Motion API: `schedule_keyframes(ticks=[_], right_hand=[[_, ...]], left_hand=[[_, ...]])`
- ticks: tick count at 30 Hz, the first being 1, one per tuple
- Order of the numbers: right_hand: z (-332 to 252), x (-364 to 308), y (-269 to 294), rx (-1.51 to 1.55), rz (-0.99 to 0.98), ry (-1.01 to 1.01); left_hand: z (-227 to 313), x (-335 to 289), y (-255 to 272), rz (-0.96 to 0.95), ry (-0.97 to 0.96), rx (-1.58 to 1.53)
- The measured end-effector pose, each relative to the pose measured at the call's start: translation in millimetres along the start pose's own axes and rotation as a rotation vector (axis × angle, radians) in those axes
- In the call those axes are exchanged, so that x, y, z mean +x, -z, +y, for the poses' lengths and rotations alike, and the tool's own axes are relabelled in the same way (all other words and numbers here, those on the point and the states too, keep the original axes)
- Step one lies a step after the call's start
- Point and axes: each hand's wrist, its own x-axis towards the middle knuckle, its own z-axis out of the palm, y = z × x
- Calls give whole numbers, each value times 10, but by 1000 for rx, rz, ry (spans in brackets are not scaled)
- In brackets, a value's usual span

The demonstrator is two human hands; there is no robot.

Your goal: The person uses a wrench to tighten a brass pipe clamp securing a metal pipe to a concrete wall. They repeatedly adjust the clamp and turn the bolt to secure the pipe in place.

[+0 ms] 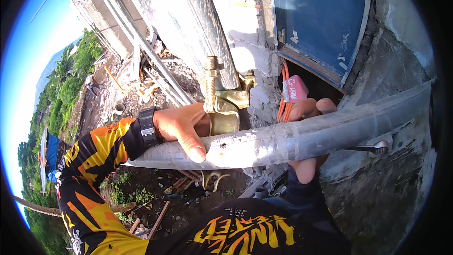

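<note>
A grey metal pipe (278,144) runs crosswise in front of me. My left hand (181,125) grips it from the far side, its thumb lying over the near face and its other fingers hidden behind the coupler. That brass-coloured scaffold coupler (224,118), with an upright threaded bolt and nut (211,75), sits against the pipe just right of the hand. My right hand (306,109) wraps round the pipe farther right, fingertips above and part of the hand below. From under the pipe beside it sticks the ring end of a wrench (379,148); its handle is mostly hidden.
A second metal pipe (210,28) slopes up and away past the coupler. Orange cables (284,92) and a pink packet (295,89) are beside a blue panel (321,19) in the concrete wall. Far below lie rubble, timber (159,219) and plants; a person (92,85) is at far left.
</note>
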Motion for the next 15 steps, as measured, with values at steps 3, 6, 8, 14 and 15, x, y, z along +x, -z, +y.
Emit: schedule_keyframes(ticks=[3,6,8,14,15], right_hand=[[62,-95,-124,41,-261,-134],[44,-240,-325,35,-266,-269],[-6,-284,-406,22,-205,-279],[2,-172,-538,-18,-157,-366],[7,-151,-573,-18,-127,-339]], left_hand=[[-1,-16,23,35,9,94],[-35,-60,91,51,-97,115],[-54,-76,157,76,-79,165],[69,-81,197,24,67,42],[118,-74,164,67,119,51]])
